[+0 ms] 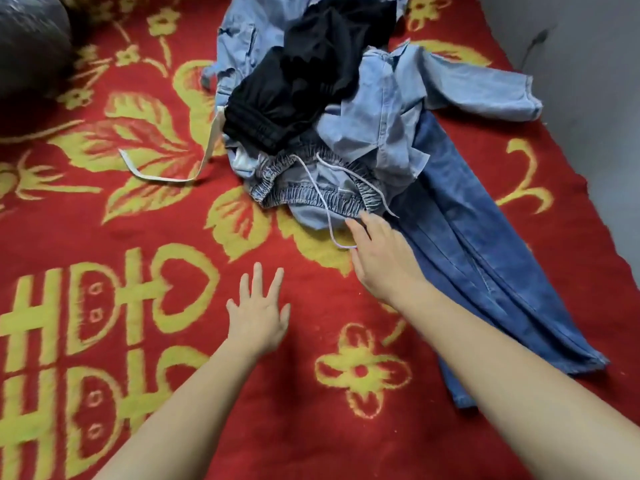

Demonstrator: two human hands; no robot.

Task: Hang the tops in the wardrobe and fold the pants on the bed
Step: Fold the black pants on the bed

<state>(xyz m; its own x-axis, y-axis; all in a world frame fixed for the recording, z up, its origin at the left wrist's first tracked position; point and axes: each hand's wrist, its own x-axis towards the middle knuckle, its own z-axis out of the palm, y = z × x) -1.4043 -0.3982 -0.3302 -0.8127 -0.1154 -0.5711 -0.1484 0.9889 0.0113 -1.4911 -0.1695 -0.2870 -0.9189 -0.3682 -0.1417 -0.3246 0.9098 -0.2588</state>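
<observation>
A heap of clothes lies on the bed. Blue jeans (pixel 485 258) with an elastic waistband and white drawstring stretch from the heap toward the lower right. A light blue denim shirt (pixel 391 109) lies crumpled over their top, one sleeve spread to the right. A black garment (pixel 304 81) sits on the heap, with more light blue fabric (pixel 239 39) behind it. My right hand (pixel 381 258) reaches to the jeans' waistband, fingers apart, touching the cloth near the drawstring. My left hand (pixel 258 313) hovers open over the blanket, holding nothing.
A red blanket with yellow flowers (pixel 138 237) covers the bed. A white strap (pixel 204 157) trails left from the heap. A dark rounded object (pixel 31 43) sits at the top left. A grey floor or wall (pixel 588 98) borders the bed on the right.
</observation>
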